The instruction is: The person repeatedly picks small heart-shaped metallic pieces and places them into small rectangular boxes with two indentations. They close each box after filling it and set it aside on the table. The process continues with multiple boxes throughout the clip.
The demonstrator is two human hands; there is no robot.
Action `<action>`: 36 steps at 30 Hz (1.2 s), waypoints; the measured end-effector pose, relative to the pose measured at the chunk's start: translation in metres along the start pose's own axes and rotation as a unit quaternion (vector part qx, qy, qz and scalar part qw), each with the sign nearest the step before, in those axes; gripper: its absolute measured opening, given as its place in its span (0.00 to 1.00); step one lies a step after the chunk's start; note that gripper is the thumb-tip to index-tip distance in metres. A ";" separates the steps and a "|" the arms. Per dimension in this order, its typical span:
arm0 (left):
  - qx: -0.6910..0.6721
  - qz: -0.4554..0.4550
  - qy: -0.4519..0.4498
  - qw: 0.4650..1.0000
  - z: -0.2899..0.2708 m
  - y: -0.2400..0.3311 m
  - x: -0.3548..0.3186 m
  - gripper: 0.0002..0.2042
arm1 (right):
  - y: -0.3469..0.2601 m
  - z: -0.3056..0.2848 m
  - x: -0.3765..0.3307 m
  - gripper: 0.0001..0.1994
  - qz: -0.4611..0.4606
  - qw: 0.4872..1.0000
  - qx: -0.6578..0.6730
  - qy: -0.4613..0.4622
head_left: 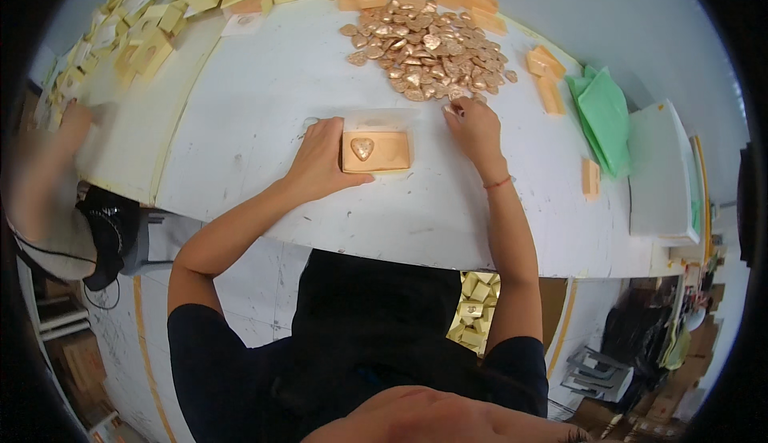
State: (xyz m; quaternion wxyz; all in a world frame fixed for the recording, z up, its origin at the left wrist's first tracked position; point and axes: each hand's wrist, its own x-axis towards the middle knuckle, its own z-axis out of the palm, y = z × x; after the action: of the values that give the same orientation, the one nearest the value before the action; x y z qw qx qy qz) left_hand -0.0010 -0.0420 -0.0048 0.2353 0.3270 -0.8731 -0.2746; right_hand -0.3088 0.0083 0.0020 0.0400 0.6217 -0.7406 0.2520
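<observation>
One heart seated in the tray, a second being picked from the pile.

I see my left hand (324, 159) resting open against the left edge of the orange tray (376, 152) on the white table (264, 99), steadying it; one gold foil heart (362, 149) already sits in its left half, the right half looks unfilled. My right hand (472, 127) pinches at a heart at the near edge of the heap of gold hearts (428, 51), though I can't tell if it is lifted. I judge this tray half done, with a large heap left and stacked boxes (160, 23) waiting at the far left.
</observation>
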 end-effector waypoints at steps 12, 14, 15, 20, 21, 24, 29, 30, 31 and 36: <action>-0.047 0.020 -0.011 0.999 0.004 -0.005 -0.003 0.38 | -0.095 -0.041 -0.036 0.16 -0.344 0.932 0.029 -0.109; -0.043 0.027 -0.009 0.999 0.003 -0.007 -0.004 0.38 | -0.097 -0.041 -0.040 0.18 -0.304 0.944 0.076 -0.102; -0.045 0.031 -0.006 0.999 0.004 -0.007 -0.004 0.38 | -0.096 -0.042 -0.044 0.20 -0.283 0.949 0.097 -0.102; -0.043 0.034 0.000 0.998 0.007 -0.009 -0.004 0.39 | -0.102 -0.035 -0.062 0.24 -0.262 0.961 0.070 -0.059; -0.046 0.030 -0.003 0.999 0.006 -0.008 -0.004 0.39 | -0.103 -0.034 -0.066 0.25 -0.246 0.964 0.083 -0.064; -0.058 0.008 -0.018 0.998 0.004 -0.003 -0.005 0.39 | -0.095 -0.030 -0.063 0.25 -0.233 0.966 0.103 -0.050; -0.040 0.034 -0.008 0.999 0.007 -0.009 -0.004 0.39 | -0.104 -0.032 -0.070 0.26 -0.258 0.965 0.018 -0.041; -0.041 0.028 -0.021 0.999 0.004 -0.007 -0.003 0.39 | -0.104 -0.032 -0.072 0.26 -0.270 0.962 0.003 -0.043; -0.042 0.023 -0.033 0.998 0.002 -0.006 -0.002 0.40 | -0.098 -0.034 -0.072 0.25 -0.266 0.963 0.035 -0.025; -0.052 -0.011 -0.057 0.997 -0.005 0.000 -0.001 0.39 | -0.073 -0.027 -0.056 0.23 -0.059 0.906 0.419 -0.018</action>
State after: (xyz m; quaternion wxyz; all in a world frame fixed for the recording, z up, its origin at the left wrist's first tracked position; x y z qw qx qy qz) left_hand 0.0027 -0.0428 -0.0014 0.1985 0.3074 -0.8660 -0.3407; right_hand -0.2344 0.0630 0.0286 -0.2222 0.6282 -0.5296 0.5249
